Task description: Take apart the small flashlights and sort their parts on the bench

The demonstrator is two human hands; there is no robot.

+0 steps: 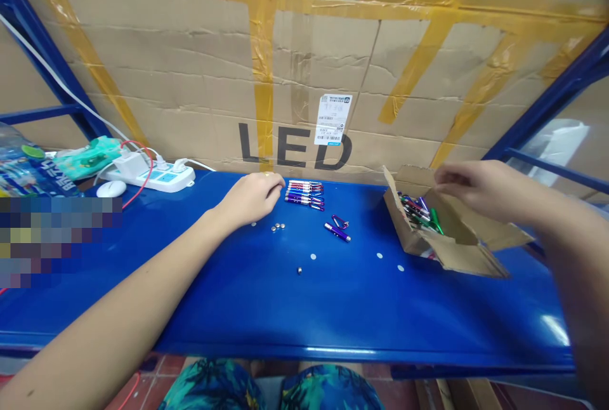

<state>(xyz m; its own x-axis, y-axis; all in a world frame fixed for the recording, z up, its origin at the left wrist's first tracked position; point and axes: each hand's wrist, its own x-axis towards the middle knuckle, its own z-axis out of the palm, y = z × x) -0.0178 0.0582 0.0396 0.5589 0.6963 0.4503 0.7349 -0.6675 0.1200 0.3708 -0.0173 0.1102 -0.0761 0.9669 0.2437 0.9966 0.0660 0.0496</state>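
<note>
My left hand [252, 199] rests curled on the blue metal shelf [247, 308], right beside a neat row of several small keychain flashlights [304, 195] with carabiner clips. Its fingers hide whatever they may hold, and a small gold glint shows at the fingertips. My right hand [471, 188] hangs over an open cardboard box [451, 238], fingers loosely apart, above a heap of colored keychain flashlights [416, 213]. One purple flashlight [337, 231] lies apart on the shelf, near a loose clip [339, 221]. Several small button cells [278, 227] sit in front of my left hand.
A power strip [147, 176] with plugged-in chargers, a white mouse [111, 188] and a plastic-wrapped pack [28, 165] stand at the shelf's left end. A large taped cardboard carton [304, 61] printed LED forms the back, between blue rack uprights [552, 99].
</note>
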